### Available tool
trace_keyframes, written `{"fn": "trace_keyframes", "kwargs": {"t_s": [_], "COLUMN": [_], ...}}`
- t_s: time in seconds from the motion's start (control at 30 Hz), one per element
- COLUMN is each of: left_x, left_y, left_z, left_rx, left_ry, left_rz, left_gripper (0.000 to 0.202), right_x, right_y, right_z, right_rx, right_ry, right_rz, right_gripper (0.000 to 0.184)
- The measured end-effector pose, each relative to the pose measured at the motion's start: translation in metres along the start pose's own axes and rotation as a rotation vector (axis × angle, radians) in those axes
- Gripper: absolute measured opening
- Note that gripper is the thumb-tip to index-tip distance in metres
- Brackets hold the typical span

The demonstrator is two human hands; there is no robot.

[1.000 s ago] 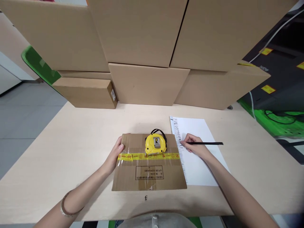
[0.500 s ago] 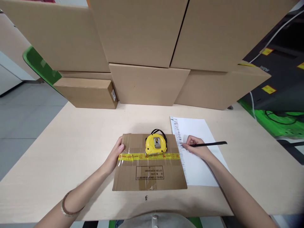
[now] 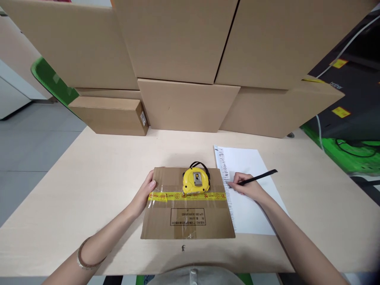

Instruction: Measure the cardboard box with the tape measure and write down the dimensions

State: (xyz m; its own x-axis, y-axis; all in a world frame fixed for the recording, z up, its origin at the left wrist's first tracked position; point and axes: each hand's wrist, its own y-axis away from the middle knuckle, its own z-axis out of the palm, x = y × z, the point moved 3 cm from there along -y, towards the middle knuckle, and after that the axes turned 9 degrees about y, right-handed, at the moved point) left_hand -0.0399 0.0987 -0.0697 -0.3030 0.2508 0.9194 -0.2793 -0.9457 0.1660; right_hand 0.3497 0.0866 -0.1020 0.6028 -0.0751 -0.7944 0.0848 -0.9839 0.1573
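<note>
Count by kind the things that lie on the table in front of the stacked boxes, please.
flat taped cardboard box: 1
yellow tape measure: 1
white sheet of paper: 1
black pen, in the right hand: 1
Total: 4

A flat cardboard box [image 3: 187, 204] lies on the desk [image 3: 89, 190], sealed across with yellow tape [image 3: 187, 196]. A yellow tape measure [image 3: 195, 180] sits on top of the box, near its far edge. The left hand [image 3: 145, 194] rests on the box's left edge. The right hand [image 3: 247, 186] grips a black pen [image 3: 257, 178], its tip on a white sheet of paper [image 3: 252, 198] just beside the box. Larger cardboard boxes [image 3: 178, 59] are stacked along the far side.
</note>
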Motion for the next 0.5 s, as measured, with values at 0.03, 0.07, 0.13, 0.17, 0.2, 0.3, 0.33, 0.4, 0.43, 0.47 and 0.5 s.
{"fn": "trace_keyframes", "kwargs": {"t_s": [0.03, 0.07, 0.13, 0.17, 0.2, 0.3, 0.33, 0.4, 0.43, 0.47, 0.5], "left_x": [0.0000, 0.0001, 0.0006, 0.0010, 0.0015, 0.0017, 0.0013, 0.0003, -0.0002, -0.0007, -0.0009], "left_y": [0.0000, -0.0001, -0.0002, -0.0003, -0.0004, -0.0009, -0.0012, -0.0016, -0.0017, -0.0017, -0.0017], "left_z": [-0.0002, -0.0003, -0.0002, -0.0001, 0.0000, -0.0007, -0.0011, -0.0018, -0.0020, -0.0021, -0.0022], "left_rx": [0.001, 0.000, -0.012, -0.019, -0.024, -0.027, -0.029, -0.038, -0.045, -0.052, -0.054], "left_ry": [-0.003, -0.005, -0.011, -0.016, -0.024, -0.037, -0.037, -0.030, -0.027, -0.026, -0.026], "left_rz": [-0.002, -0.003, -0.003, 0.001, 0.007, 0.010, 0.008, 0.005, 0.003, 0.002, 0.002], "left_gripper": [0.059, 0.058, 0.057, 0.057, 0.057, 0.056, 0.055, 0.054, 0.054, 0.053, 0.053], "right_x": [0.0006, 0.0013, 0.0026, 0.0033, 0.0039, 0.0047, 0.0045, 0.0034, 0.0027, 0.0021, 0.0017], "right_y": [-0.0001, -0.0003, -0.0008, -0.0009, -0.0010, -0.0008, -0.0006, -0.0006, -0.0006, -0.0006, -0.0005], "right_z": [0.0004, 0.0006, 0.0003, 0.0000, -0.0002, -0.0002, -0.0002, -0.0005, -0.0009, -0.0011, -0.0012], "right_rx": [-0.010, -0.012, 0.001, 0.008, 0.008, -0.025, -0.034, -0.028, -0.018, -0.011, -0.010], "right_ry": [-0.001, -0.001, 0.001, 0.001, 0.000, -0.005, -0.005, -0.001, 0.002, 0.004, 0.005], "right_rz": [-0.003, -0.009, -0.024, -0.030, -0.033, -0.033, -0.034, -0.040, -0.043, -0.046, -0.046], "right_gripper": [0.043, 0.043, 0.046, 0.048, 0.048, 0.042, 0.042, 0.043, 0.045, 0.046, 0.046]}}
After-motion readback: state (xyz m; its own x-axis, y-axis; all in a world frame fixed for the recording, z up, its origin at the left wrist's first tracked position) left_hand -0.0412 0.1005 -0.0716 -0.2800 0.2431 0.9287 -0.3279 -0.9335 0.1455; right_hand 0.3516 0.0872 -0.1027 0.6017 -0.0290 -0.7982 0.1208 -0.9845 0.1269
